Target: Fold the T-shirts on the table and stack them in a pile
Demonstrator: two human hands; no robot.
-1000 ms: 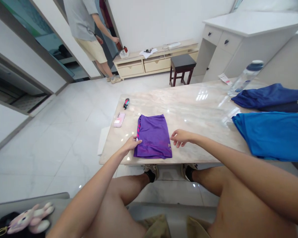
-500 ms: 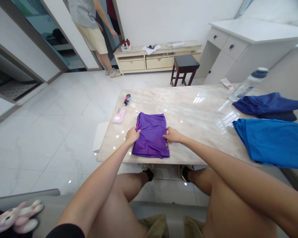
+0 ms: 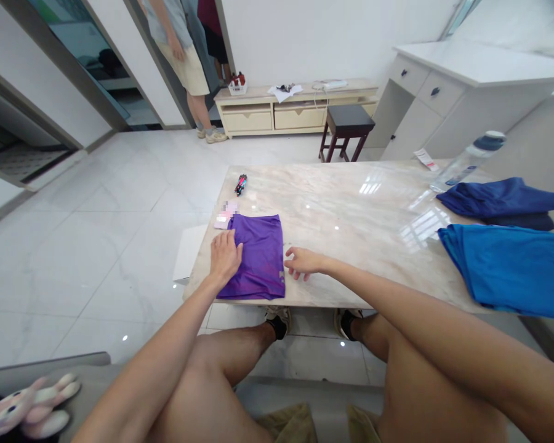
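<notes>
Purple cloth [image 3: 262, 255] folded on table [image 3: 337, 206], at person's edge; likely light, limp, slippery, not fragile; best held by side edges, layers together; left hand [image 3: 225, 255] flat over left side; right hand [image 3: 302, 261] beside right edge, fingers loosely spread, pinching nothing.

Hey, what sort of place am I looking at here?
Probably a living room in a home: there is a low cabinet with drawers, a glossy table with a purple garment on it, and a plush toy on a grey seat.
</notes>
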